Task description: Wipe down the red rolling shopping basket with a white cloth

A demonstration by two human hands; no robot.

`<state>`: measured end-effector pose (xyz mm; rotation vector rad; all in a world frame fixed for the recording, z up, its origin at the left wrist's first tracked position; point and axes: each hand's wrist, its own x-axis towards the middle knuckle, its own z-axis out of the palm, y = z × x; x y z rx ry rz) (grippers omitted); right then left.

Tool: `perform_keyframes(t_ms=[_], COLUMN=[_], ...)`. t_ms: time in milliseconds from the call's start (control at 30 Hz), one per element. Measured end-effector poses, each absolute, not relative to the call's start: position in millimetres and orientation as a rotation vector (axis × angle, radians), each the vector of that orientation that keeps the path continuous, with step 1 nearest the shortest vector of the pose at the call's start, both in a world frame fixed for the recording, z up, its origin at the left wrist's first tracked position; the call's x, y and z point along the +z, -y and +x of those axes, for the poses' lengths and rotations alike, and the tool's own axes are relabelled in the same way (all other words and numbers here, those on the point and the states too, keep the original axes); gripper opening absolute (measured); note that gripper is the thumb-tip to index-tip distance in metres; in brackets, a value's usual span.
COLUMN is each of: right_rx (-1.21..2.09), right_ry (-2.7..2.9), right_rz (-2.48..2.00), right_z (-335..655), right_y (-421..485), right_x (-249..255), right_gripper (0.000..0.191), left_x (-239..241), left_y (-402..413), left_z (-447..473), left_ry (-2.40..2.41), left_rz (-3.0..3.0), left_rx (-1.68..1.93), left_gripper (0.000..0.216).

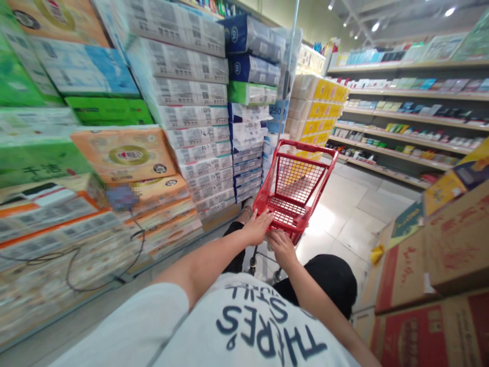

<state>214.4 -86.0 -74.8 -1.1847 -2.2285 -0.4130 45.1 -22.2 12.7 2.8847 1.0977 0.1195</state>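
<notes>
A red plastic shopping cart [320, 189] with mesh panels stands just in front of my knees, tilted in the view. My left hand [260, 227] lies over the left part of its near edge, fingers bent across the rim. Close beside it, my right hand [282, 247] is curled at the same near edge, further right and lower. The undersides of both hands and the cart's inner bottom are partly hidden. Below the hands, a dark wheel [252, 264] and part of the metal frame show.
On the left rise stacked tissue packs [126, 153] and tall piles of wrapped paper packs [202, 122]. Yellow-and-white packs [324, 109] stand beyond the cart. Cardboard boxes [405, 275] line the right side. Stocked shelves [412, 94] run behind. Pale tiles [351, 224] cover the floor.
</notes>
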Motion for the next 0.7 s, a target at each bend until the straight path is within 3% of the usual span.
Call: perform_keyframes(t_ms=[700], right_rx=[-0.420], right_ry=[2.196], right_rz=[-1.217], right_z=[214.9], right_y=[87.1], right_x=[-74.0], right_gripper=[0.027], left_x=[16.7], left_y=[23.9], left_z=[45.5], left_ry=[-1.098], left_rz=[2.875], left_rx=[0.066], left_gripper=[0.078])
